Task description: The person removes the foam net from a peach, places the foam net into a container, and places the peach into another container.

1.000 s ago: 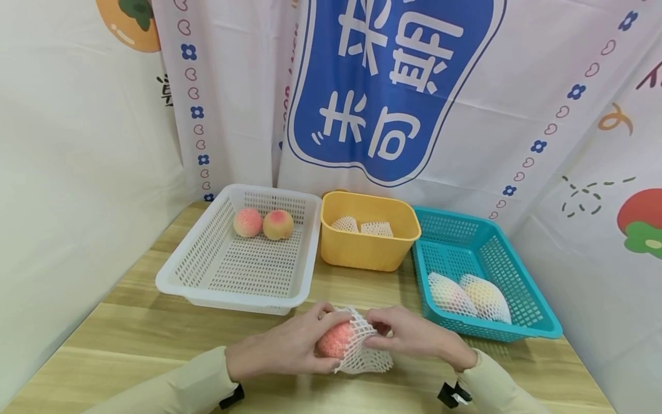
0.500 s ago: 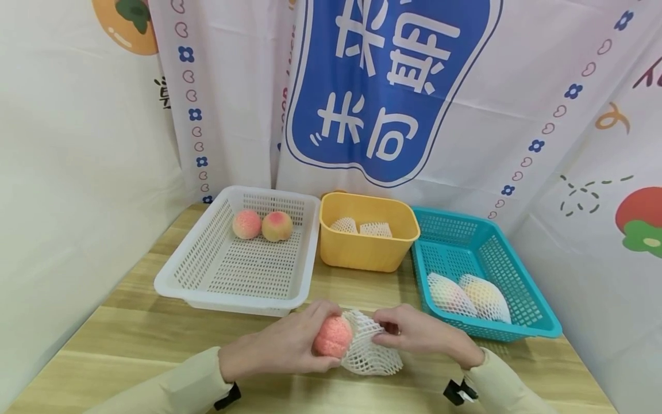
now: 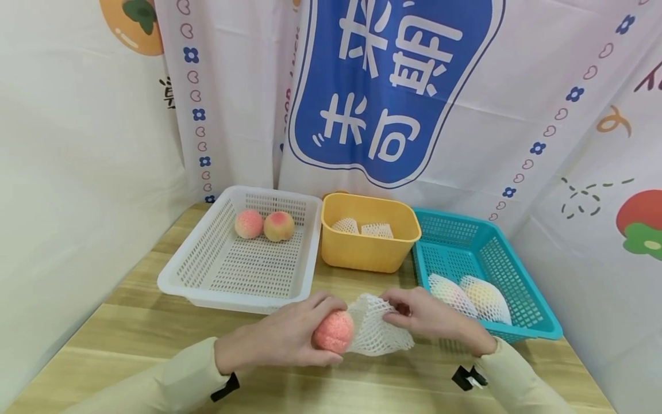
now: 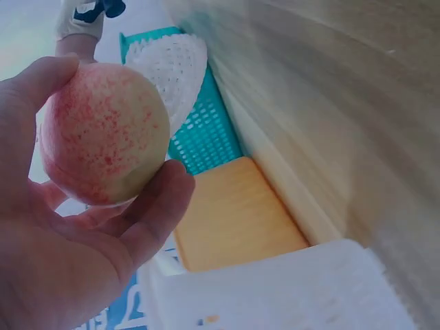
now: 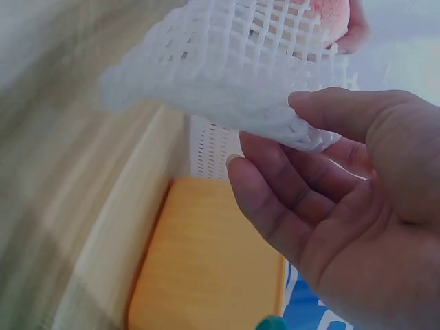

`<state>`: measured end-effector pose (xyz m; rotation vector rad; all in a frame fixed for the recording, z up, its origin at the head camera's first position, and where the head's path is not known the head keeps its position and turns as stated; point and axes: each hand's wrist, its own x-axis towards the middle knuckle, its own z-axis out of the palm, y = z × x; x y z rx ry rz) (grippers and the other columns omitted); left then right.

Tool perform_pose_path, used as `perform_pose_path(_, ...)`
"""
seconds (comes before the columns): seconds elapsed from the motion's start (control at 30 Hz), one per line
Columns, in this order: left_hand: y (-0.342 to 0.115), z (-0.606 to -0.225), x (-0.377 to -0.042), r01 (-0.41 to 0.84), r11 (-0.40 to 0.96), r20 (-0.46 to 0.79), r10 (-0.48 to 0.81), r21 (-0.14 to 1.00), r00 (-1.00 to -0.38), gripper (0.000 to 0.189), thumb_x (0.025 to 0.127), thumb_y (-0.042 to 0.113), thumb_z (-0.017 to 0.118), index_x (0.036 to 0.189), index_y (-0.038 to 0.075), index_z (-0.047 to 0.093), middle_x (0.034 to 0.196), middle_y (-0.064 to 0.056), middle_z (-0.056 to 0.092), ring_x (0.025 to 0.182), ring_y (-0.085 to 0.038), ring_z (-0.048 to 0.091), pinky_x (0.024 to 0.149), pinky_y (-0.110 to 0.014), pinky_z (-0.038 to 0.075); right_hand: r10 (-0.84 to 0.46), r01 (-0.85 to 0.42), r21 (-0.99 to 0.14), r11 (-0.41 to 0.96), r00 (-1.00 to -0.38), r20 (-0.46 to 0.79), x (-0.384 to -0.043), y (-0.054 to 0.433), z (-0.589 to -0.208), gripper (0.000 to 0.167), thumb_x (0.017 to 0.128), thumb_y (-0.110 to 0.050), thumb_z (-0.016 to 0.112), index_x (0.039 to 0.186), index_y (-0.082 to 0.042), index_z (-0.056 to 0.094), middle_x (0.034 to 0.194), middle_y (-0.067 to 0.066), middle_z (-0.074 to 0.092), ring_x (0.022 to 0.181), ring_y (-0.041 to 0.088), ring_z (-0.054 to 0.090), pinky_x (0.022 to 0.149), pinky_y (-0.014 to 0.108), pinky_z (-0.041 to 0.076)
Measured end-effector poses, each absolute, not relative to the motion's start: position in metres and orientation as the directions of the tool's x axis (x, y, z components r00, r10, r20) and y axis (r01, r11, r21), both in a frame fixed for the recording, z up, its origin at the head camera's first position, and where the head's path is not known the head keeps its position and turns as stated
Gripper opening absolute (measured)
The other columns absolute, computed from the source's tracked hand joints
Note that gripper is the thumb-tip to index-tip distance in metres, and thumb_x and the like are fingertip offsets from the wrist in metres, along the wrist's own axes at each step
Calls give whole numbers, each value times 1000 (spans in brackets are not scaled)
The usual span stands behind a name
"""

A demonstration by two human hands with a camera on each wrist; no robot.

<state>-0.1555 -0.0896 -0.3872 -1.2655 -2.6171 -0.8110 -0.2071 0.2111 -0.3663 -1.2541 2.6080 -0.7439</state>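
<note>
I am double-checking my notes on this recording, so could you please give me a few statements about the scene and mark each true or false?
1. The left hand grips a peach. True.
2. The right hand holds nothing. False: it pinches a white net.
3. Two unwrapped peaches lie in the white basket. True.
4. The two fruits visible in the teal basket are bare. False: both are mesh-wrapped.
5. The yellow bin stands between the white and teal baskets. True.
</note>
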Motion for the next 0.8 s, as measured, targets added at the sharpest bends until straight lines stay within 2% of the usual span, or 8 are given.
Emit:
perform_pose_path(0.13,-88,-380,-154,755,510,328,691,412,-645,69,78,62,72,128,21,49,114,10,53,89,-2,56,73,-17,51,-733,-659,-493,568,-677,59,-209,212,-354,13,96,-24,63,109,-20,62,74,-13,54,63,-1,46,55,19,43)
perform_pose_path(0.3,-89,-369,-154,743,487,338,678,459,-653,70,78,57,75,129,17,50,115,7,57,96,-4,57,79,-19,53,-697,-630,-488,604,-715,62,-212,212,-340,16,97,-28,62,113,-24,62,75,-14,55,64,1,48,56,19,43)
perform_pose_path(0.5,-93,-353,-161,736,454,386,644,502,-661,67,80,48,78,129,14,48,116,5,54,97,-6,56,78,-18,53,-690,-670,-464,579,-706,159,-218,210,-326,15,96,-23,64,111,-23,62,72,-13,49,62,2,44,55,20,39)
perform_pose_path(0.7,-101,-337,-168,734,483,400,624,478,-671,68,83,48,74,140,22,48,120,-1,49,93,-11,59,72,-16,53,-674,-676,-448,586,-713,194,-231,209,-316,13,96,-24,64,108,-24,63,68,-11,46,58,4,41,55,22,38)
perform_pose_path(0.8,-105,-329,-173,726,505,423,593,467,-685,66,82,48,75,138,23,51,120,-3,51,94,-13,60,73,-18,54,-662,-674,-441,593,-720,209,-241,208,-310,12,95,-24,64,107,-21,64,68,-9,45,58,5,40,56,23,37)
